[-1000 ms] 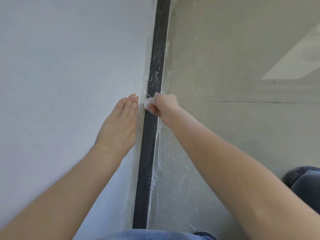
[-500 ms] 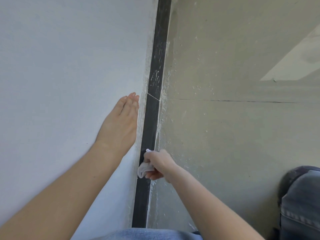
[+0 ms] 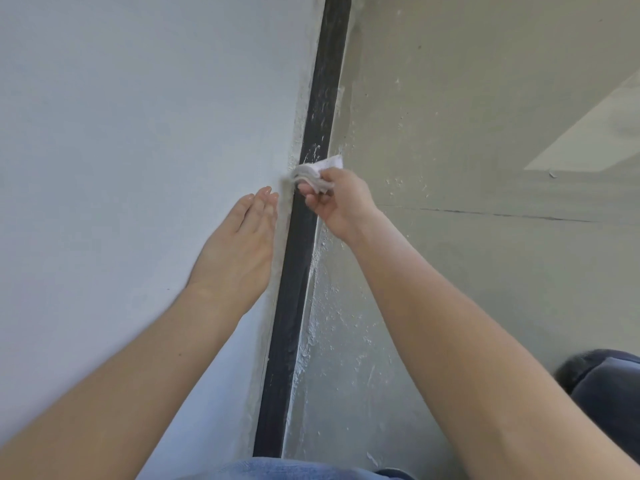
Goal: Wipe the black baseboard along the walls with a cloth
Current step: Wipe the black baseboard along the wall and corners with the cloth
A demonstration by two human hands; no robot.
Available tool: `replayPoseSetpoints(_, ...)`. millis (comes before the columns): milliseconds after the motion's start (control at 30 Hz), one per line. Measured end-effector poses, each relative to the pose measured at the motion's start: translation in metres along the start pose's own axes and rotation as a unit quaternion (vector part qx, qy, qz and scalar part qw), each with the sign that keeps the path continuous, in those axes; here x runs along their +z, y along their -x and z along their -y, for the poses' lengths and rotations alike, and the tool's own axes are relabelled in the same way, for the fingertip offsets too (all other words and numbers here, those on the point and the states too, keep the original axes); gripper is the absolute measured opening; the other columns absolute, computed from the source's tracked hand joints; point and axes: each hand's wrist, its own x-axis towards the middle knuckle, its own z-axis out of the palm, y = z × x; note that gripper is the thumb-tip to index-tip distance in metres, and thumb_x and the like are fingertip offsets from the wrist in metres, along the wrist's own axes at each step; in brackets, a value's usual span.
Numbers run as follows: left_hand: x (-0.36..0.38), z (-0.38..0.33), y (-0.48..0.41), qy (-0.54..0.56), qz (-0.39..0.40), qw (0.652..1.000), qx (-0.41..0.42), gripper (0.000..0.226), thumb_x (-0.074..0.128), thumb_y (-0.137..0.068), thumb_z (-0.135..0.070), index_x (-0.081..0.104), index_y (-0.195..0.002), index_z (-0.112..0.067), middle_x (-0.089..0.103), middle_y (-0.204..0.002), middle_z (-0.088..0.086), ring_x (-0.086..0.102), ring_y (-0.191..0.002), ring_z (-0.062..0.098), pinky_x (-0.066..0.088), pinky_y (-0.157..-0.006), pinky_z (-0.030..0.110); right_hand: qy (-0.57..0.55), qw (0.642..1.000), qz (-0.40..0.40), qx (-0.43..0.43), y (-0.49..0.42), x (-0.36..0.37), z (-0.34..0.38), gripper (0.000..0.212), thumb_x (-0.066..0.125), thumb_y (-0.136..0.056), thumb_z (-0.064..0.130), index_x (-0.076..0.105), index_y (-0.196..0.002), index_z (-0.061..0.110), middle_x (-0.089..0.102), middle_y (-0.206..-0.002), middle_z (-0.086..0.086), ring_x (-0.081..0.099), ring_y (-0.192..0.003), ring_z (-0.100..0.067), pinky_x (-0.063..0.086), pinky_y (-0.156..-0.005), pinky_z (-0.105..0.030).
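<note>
Your right hand [image 3: 341,202] pinches one cloth [image 3: 313,174] farther along the single baseboard [image 3: 292,289] than before, while your left hand [image 3: 239,251] stays flat on the wall [image 3: 138,168].

no readable text, labels, or signs

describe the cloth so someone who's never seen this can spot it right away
Find the black baseboard running up the middle between the pale wall and the grey floor. About halfway up it, the right hand pinches the cloth on the strip. It is the only crumpled white thing there.
</note>
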Motion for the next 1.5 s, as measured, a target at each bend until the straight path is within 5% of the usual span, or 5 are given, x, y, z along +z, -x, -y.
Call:
replayPoseSetpoints(133, 0.001, -0.001, -0.001, -0.001, -0.001, 1.000, -0.007, 0.056, 0.008, -0.095, -0.012, -0.009, -0.140, 0.016, -0.011, -0.151, 0.031, -0.011, -0.141, 0.042, -0.009, -0.114, 0.048, 0.121, 0.988, -0.095, -0.002, -0.002, -0.027, -0.018, 0.009, 0.051, -0.084, 0.006, 0.056, -0.091, 0.001, 0.054, -0.061, -0.010, 0.048, -0.048, -0.019, 0.040, -0.050, -0.031)
replayPoseSetpoints(333, 0.004, -0.004, -0.003, -0.001, -0.014, 1.000, -0.015, 0.059, 0.013, -0.099, -0.019, -0.011, -0.141, 0.016, -0.015, -0.150, 0.032, -0.014, -0.140, 0.043, -0.014, -0.111, 0.049, 0.284, 0.928, 0.053, 0.236, 0.031, -0.039, -0.098, 0.015, 0.046, -0.087, 0.011, 0.058, -0.084, 0.001, 0.061, -0.061, -0.013, 0.055, -0.045, -0.019, 0.043, -0.042, -0.022)
replayPoseSetpoints(633, -0.015, 0.010, -0.015, 0.046, 0.010, 0.997, -0.064, 0.062, 0.035, -0.094, -0.028, 0.020, -0.144, 0.004, 0.014, -0.153, 0.019, 0.011, -0.144, 0.031, -0.012, -0.112, 0.043, 0.207, 0.970, -0.032, 0.123, -0.060, -0.007, -0.002, 0.013, 0.041, -0.093, 0.014, 0.053, -0.091, 0.010, 0.049, -0.056, -0.008, 0.041, -0.044, -0.018, 0.029, -0.042, -0.022)
replayPoseSetpoints(900, -0.053, 0.065, -0.052, -0.013, 0.108, 0.993, -0.038, 0.061, 0.003, -0.098, -0.030, -0.027, -0.140, 0.002, -0.037, -0.145, 0.017, -0.032, -0.136, 0.030, -0.029, -0.106, 0.042, 0.066, 0.983, -0.168, 0.043, -0.035, -0.012, 0.018, 0.036, 0.049, -0.092, 0.035, 0.055, -0.069, 0.008, 0.058, -0.064, -0.002, 0.055, -0.065, -0.022, 0.041, -0.063, -0.029)
replayPoseSetpoints(1500, -0.033, 0.084, -0.113, -0.047, -0.048, 0.994, -0.082, 0.063, 0.003, -0.097, -0.032, -0.005, -0.146, 0.006, -0.006, -0.155, 0.020, -0.004, -0.144, 0.032, -0.009, -0.112, 0.045, 0.137, 0.985, -0.015, 0.101, -0.103, 0.017, 0.088, 0.028, 0.040, -0.095, 0.006, 0.056, -0.117, 0.008, 0.054, -0.049, -0.006, 0.044, -0.049, -0.014, 0.038, -0.050, -0.023)
